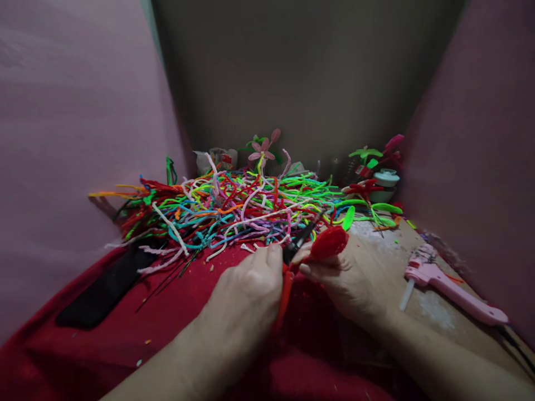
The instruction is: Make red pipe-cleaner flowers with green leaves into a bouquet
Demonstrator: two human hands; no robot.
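Note:
My left hand (251,284) is closed round the orange-red handles of a pair of scissors (300,243), whose dark blades point up and to the right. Between the thumb and fingers of my right hand (355,278) is pinched a red fuzzy pipe-cleaner petal (330,243), rounded and standing up. The petal's lower end sits close to the scissors; whether the blades touch it cannot be made out. Just beyond both hands spreads a big tangled heap of coloured pipe cleaners (234,211).
A black phone (100,287) lies on the red cloth (175,340) at left. On the board (388,267) at right rests a pink glue gun (455,289). Behind stand a pale-lidded jar (385,179), a pink pipe-cleaner flower (261,150) and green leaves (387,208). Pink walls close both sides.

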